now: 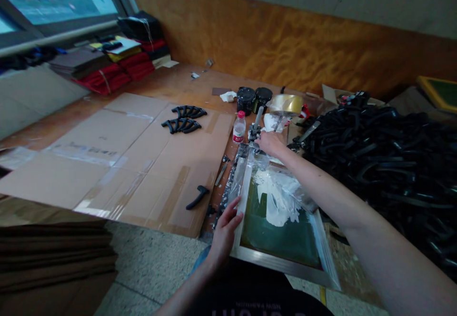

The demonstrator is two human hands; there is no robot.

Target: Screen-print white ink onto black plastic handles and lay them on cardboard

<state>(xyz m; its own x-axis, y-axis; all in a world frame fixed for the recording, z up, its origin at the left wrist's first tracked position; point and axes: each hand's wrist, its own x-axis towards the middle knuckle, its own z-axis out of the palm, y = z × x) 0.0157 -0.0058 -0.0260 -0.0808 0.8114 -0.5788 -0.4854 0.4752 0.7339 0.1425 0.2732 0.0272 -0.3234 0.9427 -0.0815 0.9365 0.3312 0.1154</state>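
A silkscreen printing frame (285, 266) lies in front of me, with metal edges and a green mesh. White ink (276, 202) is smeared over the mesh's upper part. My left hand (224, 232) is at the frame's left edge, thumb and fingers apart and touching the metal. At the far end, my right hand (272, 142) is closed on a dark, ink-stained clamp (254, 131) with a grey upright bar; its fingertips are partly hidden. A small red-capped bottle (239, 128) stands just left of the clamp. One black curved handle (197, 198) lies left of the frame.
Flattened cardboard (143, 163) covers the table's left side, bearing two rows of black handles (183, 119). A large heap of black handles (385, 159) fills the right. Two dark tubs (246, 99) and a tape roll (285, 104) stand behind. Red bundles (107, 78) lie by the window.
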